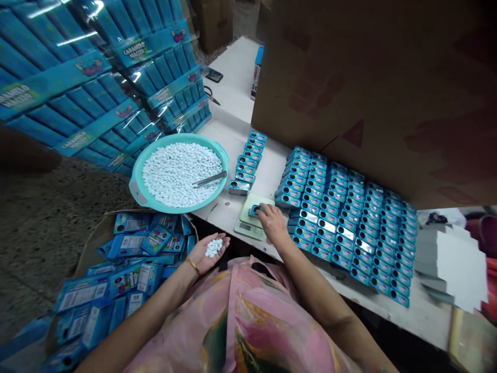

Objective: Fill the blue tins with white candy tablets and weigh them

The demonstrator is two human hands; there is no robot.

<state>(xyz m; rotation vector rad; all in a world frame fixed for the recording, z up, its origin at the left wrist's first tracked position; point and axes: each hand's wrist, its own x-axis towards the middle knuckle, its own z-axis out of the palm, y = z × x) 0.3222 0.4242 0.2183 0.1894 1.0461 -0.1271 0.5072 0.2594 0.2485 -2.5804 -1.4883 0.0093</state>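
My left hand (pixel 207 254) is cupped, palm up, holding a small heap of white candies (pixel 214 248). My right hand (pixel 274 223) has its fingers on a small blue tin (pixel 254 210), which is on a pale kitchen scale (pixel 248 228); the fingers partly cover the tin. To the left, a turquoise basin (pixel 135 176) is full of the same white candies, with a metal scoop (pixel 209 180) lying in them. Just behind the scale stands a short row of blue tins (pixel 245 169) with dark round openings on top.
Many more tins (pixel 337 217) stand in rows at right, before a big cardboard box (pixel 330 93). Wrapped blue display packs (pixel 97 88) are stacked at left. Below the basin is a carton of blue packets (pixel 128 280). Scissors (pixel 211 96) and a phone-like device (pixel 213 75) lie behind.
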